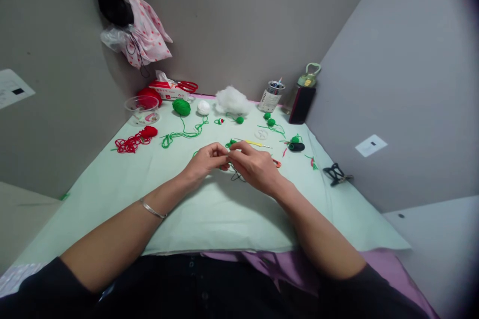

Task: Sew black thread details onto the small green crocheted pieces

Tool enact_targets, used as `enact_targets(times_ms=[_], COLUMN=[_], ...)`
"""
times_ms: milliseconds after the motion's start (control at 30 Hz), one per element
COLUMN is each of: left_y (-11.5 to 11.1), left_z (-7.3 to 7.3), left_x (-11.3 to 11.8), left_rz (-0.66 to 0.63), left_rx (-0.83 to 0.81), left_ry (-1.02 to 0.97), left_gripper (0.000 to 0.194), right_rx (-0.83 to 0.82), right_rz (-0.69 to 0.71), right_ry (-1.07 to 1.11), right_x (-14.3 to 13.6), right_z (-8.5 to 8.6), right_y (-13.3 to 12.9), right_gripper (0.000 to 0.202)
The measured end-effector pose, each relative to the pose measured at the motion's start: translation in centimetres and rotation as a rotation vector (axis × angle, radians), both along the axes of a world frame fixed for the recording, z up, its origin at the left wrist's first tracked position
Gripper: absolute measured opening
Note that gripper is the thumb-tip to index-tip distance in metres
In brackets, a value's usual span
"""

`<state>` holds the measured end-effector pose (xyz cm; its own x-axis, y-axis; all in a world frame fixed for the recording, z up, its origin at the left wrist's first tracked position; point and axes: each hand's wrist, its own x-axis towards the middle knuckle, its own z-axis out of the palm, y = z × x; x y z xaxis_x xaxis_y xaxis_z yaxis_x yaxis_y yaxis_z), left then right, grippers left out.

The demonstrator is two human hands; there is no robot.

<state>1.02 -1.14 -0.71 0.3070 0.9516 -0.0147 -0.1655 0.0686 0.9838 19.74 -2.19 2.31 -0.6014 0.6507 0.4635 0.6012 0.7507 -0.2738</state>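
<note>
My left hand [205,162] and my right hand [256,165] meet above the middle of the table, fingertips pinched together. What they hold between them is small and mostly hidden by the fingers. A dark thread [237,176] trails in loops just below the fingertips. Right behind the fingers shows a bit of green yarn [231,143]. Beyond my right hand lies a yellow crochet hook [254,143], and an orange item [277,163] peeks out beside that hand.
Green yarn [181,106], a white ball [203,107], stuffing [232,101] and red yarn [129,144] lie toward the back. A plastic tub [142,109], pen can [271,96], phone [302,104] and bottle [309,77] stand there too. A black clip [337,174] lies at right.
</note>
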Motion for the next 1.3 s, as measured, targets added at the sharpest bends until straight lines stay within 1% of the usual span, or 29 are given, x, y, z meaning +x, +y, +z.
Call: enact_targets(times_ms=[67, 100, 167, 200, 233, 267, 333, 400, 433, 500, 533, 567, 600, 633, 667, 700, 733, 767, 800, 833, 867, 933, 1033, 1100, 1167, 1200, 1300], left_y=[0.1, 0.2, 0.4, 0.5, 0.7, 0.9, 1.4, 1.9, 2.1, 2.2, 2.2, 2.0, 1.8, 1.6, 1.3, 1.1, 0.9, 0.8, 0.7, 0.6, 0.5, 0.4, 0.0, -0.2, -0.2, -0.1, 0.5], left_z=[-0.1, -0.1, 0.0, 0.1, 0.2, 0.3, 0.4, 0.4, 0.4, 0.5, 0.6, 0.7, 0.8, 0.9, 1.0, 1.0, 1.1, 1.0, 1.0, 0.9, 0.9, 0.8, 0.9, 0.9, 0.9, 0.8, 0.6], left_x=[-0.1, -0.1, -0.3, -0.5, -0.7, -1.0, -1.6, -2.1, -2.3, -2.6, -2.5, -2.5, -2.3, -2.1, -1.9, -1.7, -1.5, -1.4, -1.3, -1.2, -1.2, -1.0, -0.7, -0.6, -0.5, -0.6, -0.9], left_rz=[0.014, 0.024, 0.067, 0.098, 0.135, 0.174, 0.241, 0.298, 0.319, 0.34, 0.34, 0.332, 0.32, 0.307, 0.295, 0.287, 0.28, 0.276, 0.275, 0.276, 0.274, 0.26, 0.231, 0.225, 0.241, 0.257, 0.325], left_rx=[0.041, 0.057, 0.074, 0.076, 0.08, 0.084, 0.098, 0.114, 0.119, 0.128, 0.131, 0.135, 0.137, 0.138, 0.139, 0.143, 0.15, 0.159, 0.171, 0.182, 0.192, 0.208, 0.231, 0.24, 0.251, 0.257, 0.268], left_ry=[0.039, 0.057, 0.094, 0.113, 0.126, 0.132, 0.133, 0.129, 0.128, 0.127, 0.124, 0.117, 0.107, 0.098, 0.09, 0.088, 0.092, 0.101, 0.112, 0.122, 0.129, 0.134, 0.13, 0.134, 0.152, 0.164, 0.181], left_gripper=[0.022, 0.022, 0.022, 0.021, 0.021, 0.02, 0.019, 0.019, 0.02, 0.021, 0.021, 0.022, 0.022, 0.022, 0.023, 0.023, 0.023, 0.023, 0.022, 0.022, 0.022, 0.023, 0.023, 0.022, 0.021, 0.021, 0.022], right_rx=[-0.051, -0.126, -0.329, -0.413, -0.457, -0.452, -0.311, -0.095, 0.055, 0.175, 0.255, 0.296, 0.327, 0.311, 0.293, 0.21, 0.065, -0.024, -0.082, -0.128, -0.121, -0.088, -0.02, -0.004, -0.068, -0.145, -0.454], right_rz=[0.056, 0.095, 0.156, 0.162, 0.149, 0.114, -0.002, -0.131, -0.185, -0.215, -0.228, -0.252, -0.29, -0.33, -0.366, -0.37, -0.323, -0.274, -0.23, -0.189, -0.146, -0.083, -0.072, -0.09, -0.058, -0.01, 0.245], right_ry=[0.186, 0.314, 0.577, 0.701, 0.818, 0.933, 1.198, 1.467, 1.543, 1.559, 1.526, 1.518, 1.526, 1.526, 1.527, 1.47, 1.322, 1.161, 0.988, 0.825, 0.68, 0.455, 0.259, 0.221, 0.273, 0.317, 0.413], right_x=[-0.2, -0.2, 0.3, 1.0, 2.0, 3.3, 7.1, 12.0, 14.5, 18.8, 20.1, 20.7, 20.5, 19.5, 17.8, 15.5, 13.0, 10.3, 7.8, 5.5, 3.6, 0.9, -0.7, -1.0, -0.8, -0.6, 0.6], right_z=[0.8, 1.3, 2.5, 3.2, 3.8, 4.3, 5.0, 5.1, 5.0, 4.7, 4.5, 4.4, 4.4, 4.4, 4.5, 4.5, 4.4, 4.2, 3.8, 3.3, 2.6, 1.0, -1.0, -1.5, -0.9, -0.3, 2.2], right_y=[-0.8, -1.2, -1.3, -1.0, -0.4, 0.3, 2.0, 3.4, 4.0, 4.6, 4.8, 4.9, 5.0, 5.0, 4.9, 4.8, 4.5, 4.2, 3.7, 3.2, 2.8, 1.9, 1.5, 1.4, 1.3, 1.1, 0.2], right_gripper=[0.018, 0.017, 0.016, 0.015, 0.015, 0.015, 0.014, 0.011, 0.014, 0.02, 0.022, 0.023, 0.021, 0.017, 0.015, 0.019, 0.023, 0.017, 0.008, 0.008, 0.01, 0.01, 0.01, 0.012, 0.015, 0.015, 0.012])
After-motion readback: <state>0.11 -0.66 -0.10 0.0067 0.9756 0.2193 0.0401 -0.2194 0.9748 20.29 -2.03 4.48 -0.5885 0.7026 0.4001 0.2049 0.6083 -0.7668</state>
